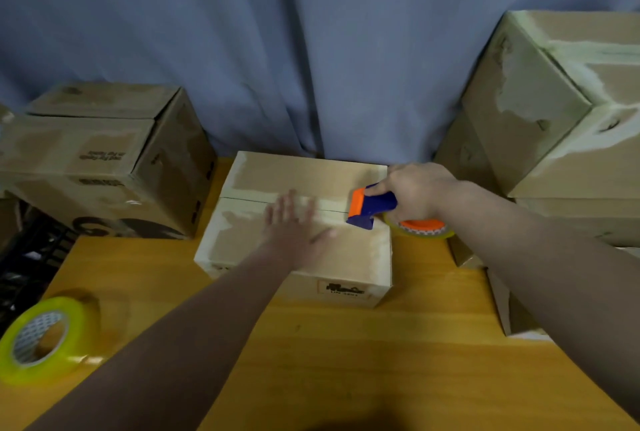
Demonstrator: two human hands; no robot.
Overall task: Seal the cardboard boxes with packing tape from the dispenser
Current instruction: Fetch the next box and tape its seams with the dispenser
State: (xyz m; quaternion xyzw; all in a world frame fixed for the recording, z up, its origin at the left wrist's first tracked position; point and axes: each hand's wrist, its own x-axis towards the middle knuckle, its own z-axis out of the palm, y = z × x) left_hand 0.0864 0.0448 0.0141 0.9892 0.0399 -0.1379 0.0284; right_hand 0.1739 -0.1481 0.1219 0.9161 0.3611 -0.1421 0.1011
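Note:
A small cardboard box [277, 172] sits on the wooden table, its two top flaps closed along a centre seam. My left hand [294, 224] lies flat on the box top with its fingers spread over the seam. My right hand [415, 193] grips the blue and orange tape dispenser [372, 205] at the right end of the seam. The dispenser's front end rests on the box top, and its roll of tape [420, 228] hangs past the box's right edge. A pale strip of tape runs along the seam between my two hands.
A spare roll of yellowish tape [40, 339] lies on the wooden table [346, 344] at the front left. Cardboard boxes [104, 153] stand at the back left, and taller taped ones [561, 101] are stacked on the right. A blue curtain [277, 50] hangs behind.

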